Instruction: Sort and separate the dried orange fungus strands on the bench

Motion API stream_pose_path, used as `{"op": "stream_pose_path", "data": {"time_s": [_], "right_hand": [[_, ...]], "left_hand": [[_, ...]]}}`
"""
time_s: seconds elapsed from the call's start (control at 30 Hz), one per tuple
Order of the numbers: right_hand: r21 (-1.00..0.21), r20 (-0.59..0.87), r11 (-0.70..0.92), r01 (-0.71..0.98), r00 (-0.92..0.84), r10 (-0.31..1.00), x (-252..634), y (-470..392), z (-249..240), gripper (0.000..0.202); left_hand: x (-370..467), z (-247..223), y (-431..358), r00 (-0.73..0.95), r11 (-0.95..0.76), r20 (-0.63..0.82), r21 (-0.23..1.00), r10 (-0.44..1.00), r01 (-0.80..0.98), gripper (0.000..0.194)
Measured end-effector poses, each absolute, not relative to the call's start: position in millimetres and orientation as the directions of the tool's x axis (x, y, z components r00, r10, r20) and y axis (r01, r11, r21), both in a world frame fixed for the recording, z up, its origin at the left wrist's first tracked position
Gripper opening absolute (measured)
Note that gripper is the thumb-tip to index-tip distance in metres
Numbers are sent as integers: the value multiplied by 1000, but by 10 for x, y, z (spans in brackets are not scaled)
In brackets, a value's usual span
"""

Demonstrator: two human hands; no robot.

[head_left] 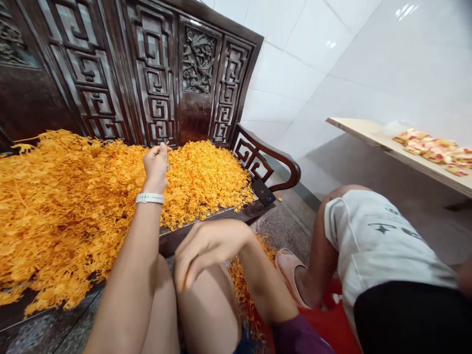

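Observation:
My left hand [158,164], with a white band on the wrist, is raised over a wide heap of orange, thread-like strands [81,196]. Its fingers are closed in a pinch. A tiny yellow-orange bit shows at the fingertips, too small to name. The strands cover the seat of a dark carved wooden bench [197,113]. Above my knee hangs my right hand [214,246], wrist bent and fingers loosely extended downward. I see nothing held in it, though its palm side is hidden. A purple sleeve covers that forearm.
More orange strands [239,285] lie low beside my legs. A dark flat object [263,191] rests at the bench's right end, by the curved armrest [293,172]. Another person in white shorts [387,236] sits close on the right. Wrapped packets [435,150] lie on a wooden board [363,130].

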State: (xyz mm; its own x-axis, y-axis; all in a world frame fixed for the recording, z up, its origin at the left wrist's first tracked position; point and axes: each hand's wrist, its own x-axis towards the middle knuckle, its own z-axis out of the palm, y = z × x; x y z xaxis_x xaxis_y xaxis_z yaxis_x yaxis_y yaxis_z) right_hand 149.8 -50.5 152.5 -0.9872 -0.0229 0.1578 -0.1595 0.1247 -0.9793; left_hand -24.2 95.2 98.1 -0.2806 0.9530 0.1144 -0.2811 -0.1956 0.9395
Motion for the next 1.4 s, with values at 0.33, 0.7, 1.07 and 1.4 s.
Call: {"op": "stream_pose_path", "data": {"time_s": [0.33,0.7,1.07,1.4], "right_hand": [[-853,-138,-196,-484,-152,979,1623,24,743,25],[-957,288,286,-34,-66,955,1499,348,735,37],[-906,257,283,-314,123,959,1811,404,1247,29],[-957,20,50,-284,106,994,1829,225,822,44]], "left_hand": [[-313,1393,607,-82,-110,86,408,993,-906,42],[80,1435,581,23,-58,147,524,989,-850,50],[223,1159,658,267,-292,361,918,893,-267,44],[233,1137,654,61,-200,242,897,968,-394,31]]}}
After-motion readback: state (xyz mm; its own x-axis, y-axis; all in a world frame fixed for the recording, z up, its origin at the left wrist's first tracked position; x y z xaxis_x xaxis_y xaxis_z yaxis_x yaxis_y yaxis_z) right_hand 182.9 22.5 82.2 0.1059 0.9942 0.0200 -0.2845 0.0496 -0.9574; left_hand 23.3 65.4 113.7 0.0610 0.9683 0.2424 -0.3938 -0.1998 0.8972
